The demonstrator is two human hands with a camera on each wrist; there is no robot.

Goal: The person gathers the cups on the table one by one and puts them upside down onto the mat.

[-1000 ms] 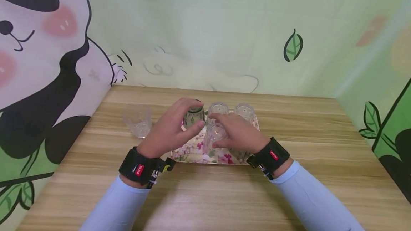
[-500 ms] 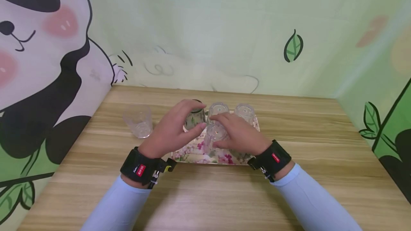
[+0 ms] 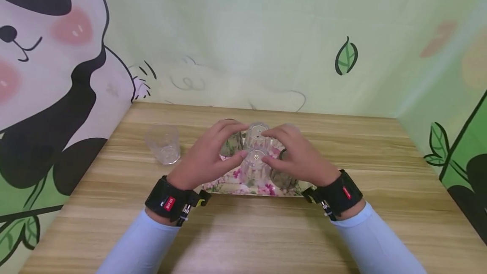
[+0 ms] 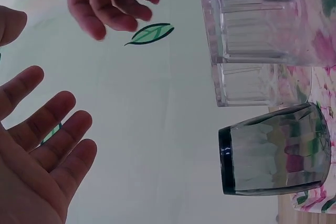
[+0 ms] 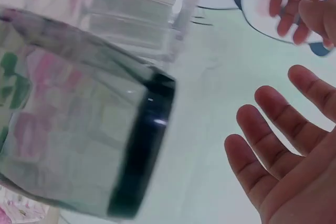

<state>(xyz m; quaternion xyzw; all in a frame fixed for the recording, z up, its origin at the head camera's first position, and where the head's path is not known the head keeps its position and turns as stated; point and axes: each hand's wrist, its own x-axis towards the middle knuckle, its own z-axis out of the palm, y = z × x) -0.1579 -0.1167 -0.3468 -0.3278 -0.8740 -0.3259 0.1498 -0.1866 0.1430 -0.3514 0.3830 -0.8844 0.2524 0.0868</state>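
Upside-down glasses stand on a floral tray [image 3: 237,189]. My left hand [image 3: 211,155], fingers spread and slightly bent, hovers beside the smoky grey glass [image 3: 233,145] at back left, holding nothing. The left wrist view shows a gap between the fingers [image 4: 63,135] and that glass. My right hand [image 3: 304,153] hovers with spread fingers over the tray's right side, partly covering another smoky glass [image 3: 282,177]. In the right wrist view its fingers [image 5: 252,166] are clear of the glass. Between the hands are two clear glasses, one behind [image 3: 258,133], one in front [image 3: 255,166].
A clear glass [image 3: 165,145] stands mouth up on the wooden table [image 3: 251,236], left of the tray. Another clear glass [image 3: 293,127] at the back right is mostly hidden behind my right hand. A printed cloth wall [image 3: 236,45] rises behind the table.
My right hand has moved right, away from the front clear glass, uncovering the front right smoky glass and hiding the back right clear one. My left hand has shifted slightly right. The glasses stay put.
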